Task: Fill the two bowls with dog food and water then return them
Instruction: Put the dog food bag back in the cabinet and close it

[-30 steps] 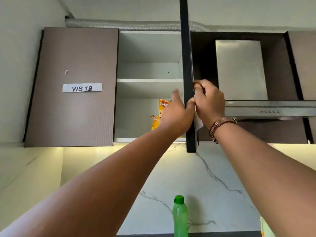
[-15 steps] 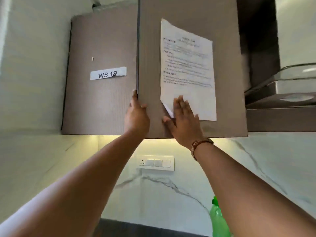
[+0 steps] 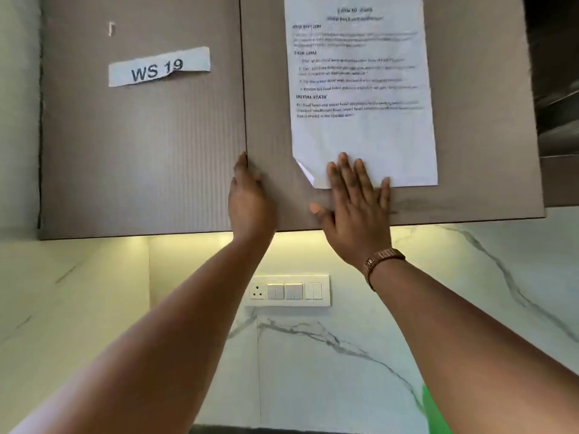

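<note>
Where ribbed door (image 3: pixel 470 170) shuts, flat right hand (image 3: pixel 357 211)

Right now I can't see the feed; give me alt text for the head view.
Both hands press flat on a brown wall cabinet door: left hand at its left edge, right hand over the bottom of a taped instruction sheet. The neighbouring door carries a "WS 19" label.

Home kitchen: wall cabinets (image 3: pixel 141 136) w/ underlighting, marble-look backsplash (image 3: pixel 313 355), switch/socket plate (image 3: pixel 288 291).
</note>
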